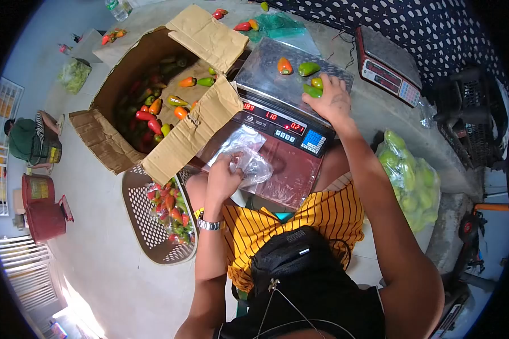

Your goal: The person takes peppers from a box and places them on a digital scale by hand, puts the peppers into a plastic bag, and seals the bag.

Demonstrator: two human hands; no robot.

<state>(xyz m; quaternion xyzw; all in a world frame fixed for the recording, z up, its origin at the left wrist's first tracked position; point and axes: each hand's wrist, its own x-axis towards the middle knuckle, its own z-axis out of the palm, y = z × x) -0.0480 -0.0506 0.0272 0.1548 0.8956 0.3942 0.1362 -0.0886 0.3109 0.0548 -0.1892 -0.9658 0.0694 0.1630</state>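
My left hand (224, 174) is closed on a clear plastic bag (256, 168), which hangs crumpled over the front of the scale. Up on the metal pan of the digital scale (260, 68), my right hand (331, 103) curls its fingers around green peppers (312, 90). Beside it on the pan lie an orange pepper (284, 66) and another green pepper (309, 69). Red digits glow on the scale's display (271, 117). To the left stands an open cardboard box (110, 90) holding red, orange and green peppers (147, 116).
A plastic basket (138, 209) with bagged peppers (168, 209) stands below the box. At right are a bag of green produce (410, 175), a second scale (387, 68) and black crates (472, 116). A person (34, 138) is at far left.
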